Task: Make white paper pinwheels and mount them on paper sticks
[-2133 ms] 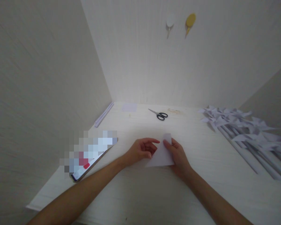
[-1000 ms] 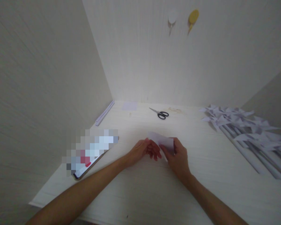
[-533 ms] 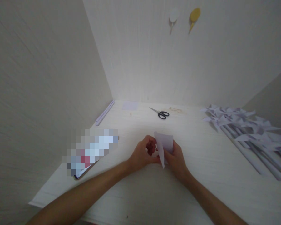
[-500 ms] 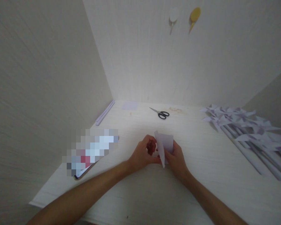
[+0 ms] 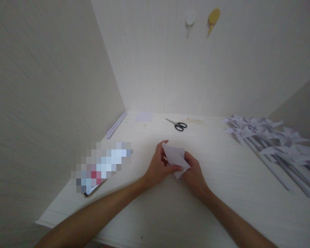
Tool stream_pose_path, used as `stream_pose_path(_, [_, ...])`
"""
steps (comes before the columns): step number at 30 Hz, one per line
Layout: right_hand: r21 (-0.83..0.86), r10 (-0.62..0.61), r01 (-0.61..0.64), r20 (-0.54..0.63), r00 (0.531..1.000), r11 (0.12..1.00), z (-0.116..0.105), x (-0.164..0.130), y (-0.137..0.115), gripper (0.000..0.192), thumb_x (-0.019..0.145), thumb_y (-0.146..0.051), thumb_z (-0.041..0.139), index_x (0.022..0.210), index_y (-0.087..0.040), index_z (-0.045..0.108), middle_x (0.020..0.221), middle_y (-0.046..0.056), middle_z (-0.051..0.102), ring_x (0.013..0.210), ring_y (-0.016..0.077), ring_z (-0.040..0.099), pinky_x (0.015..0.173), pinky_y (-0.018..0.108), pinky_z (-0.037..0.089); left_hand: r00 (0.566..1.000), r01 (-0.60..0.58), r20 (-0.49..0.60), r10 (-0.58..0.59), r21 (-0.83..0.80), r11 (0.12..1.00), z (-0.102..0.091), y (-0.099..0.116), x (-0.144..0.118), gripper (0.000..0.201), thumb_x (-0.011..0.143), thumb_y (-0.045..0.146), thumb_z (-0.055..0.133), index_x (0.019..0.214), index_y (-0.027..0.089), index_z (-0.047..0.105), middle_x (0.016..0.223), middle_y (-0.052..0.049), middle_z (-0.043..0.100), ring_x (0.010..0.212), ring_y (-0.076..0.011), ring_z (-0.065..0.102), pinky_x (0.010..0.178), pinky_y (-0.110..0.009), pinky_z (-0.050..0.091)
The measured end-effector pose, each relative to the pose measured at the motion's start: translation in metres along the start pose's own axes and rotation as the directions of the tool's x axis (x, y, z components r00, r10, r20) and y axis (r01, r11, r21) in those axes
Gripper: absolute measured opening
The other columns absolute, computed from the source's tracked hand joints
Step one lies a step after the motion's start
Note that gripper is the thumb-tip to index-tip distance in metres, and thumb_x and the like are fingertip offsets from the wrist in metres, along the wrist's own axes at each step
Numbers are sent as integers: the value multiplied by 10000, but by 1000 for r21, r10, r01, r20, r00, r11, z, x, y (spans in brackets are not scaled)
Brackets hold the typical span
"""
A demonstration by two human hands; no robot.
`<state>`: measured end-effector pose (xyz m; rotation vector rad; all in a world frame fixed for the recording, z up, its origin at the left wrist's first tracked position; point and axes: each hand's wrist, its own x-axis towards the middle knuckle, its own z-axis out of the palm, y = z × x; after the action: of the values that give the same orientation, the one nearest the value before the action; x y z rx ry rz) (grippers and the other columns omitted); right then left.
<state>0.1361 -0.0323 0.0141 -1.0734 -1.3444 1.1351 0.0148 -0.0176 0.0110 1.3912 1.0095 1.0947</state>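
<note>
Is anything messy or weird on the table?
Only one small thing: a patch of brownish crumbs or scraps lies scattered on the table by the back wall, right of the scissors. Otherwise nothing stands out. Both hands, left hand and right hand, hold a folded paper, and the paper pinwheels lie piled on the right.
</note>
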Motion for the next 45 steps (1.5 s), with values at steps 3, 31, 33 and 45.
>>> stream_pose_path(3, [42, 58, -59, 21, 998, 997, 0, 0, 4, 254, 596, -121, 552, 831, -174, 475, 734, 21, 624, 622, 156, 585, 526, 252, 454, 997, 6, -80, -12, -80, 997, 0, 2, 1, 745, 470, 215, 723, 1084, 197, 300, 867, -22, 510, 750, -132, 520, 621, -227, 422])
stream_pose_path(31, [64, 177, -188, 144, 974, 980, -4, 2, 9, 92, 659, -193, 508, 743, -170, 480, 550, -11, 620, 473, 120, 553, 472, 231, 400, 971, 73, -208, -117, -204, 976, -11, 0, 8, 594, 541, 190, 667, 1056, 156, 372, 625, 35, 530, 541, -83, 503, 505, -194, 414])
stream_pose_path(33, [54, 175, -184, 141, 974, 982, -3, 2, 9, 85, 662, -193, 502, 740, -170, 477, 531, -16, 615, 461, 119, 547, 461, 226, 390, 971, 75, -209, -117, -197, 978, -11, 0, 8, 594, 547, 193, 664, 1060, 155, 367, 623, 35, 531, 536, -82, 503, 501, -192, 414])
stream_pose_path(45, [38, 184, -191, 143, 972, 981, -4, 1, 10, 79, 679, -210, 501, 738, -180, 458, 499, -37, 587, 442, 113, 527, 445, 215, 363, 977, 39, -198, -79, -196, 980, -12, -3, 9, 582, 578, 214, 648, 1082, 161, 361, 629, 40, 521, 541, -78, 491, 502, -188, 402])
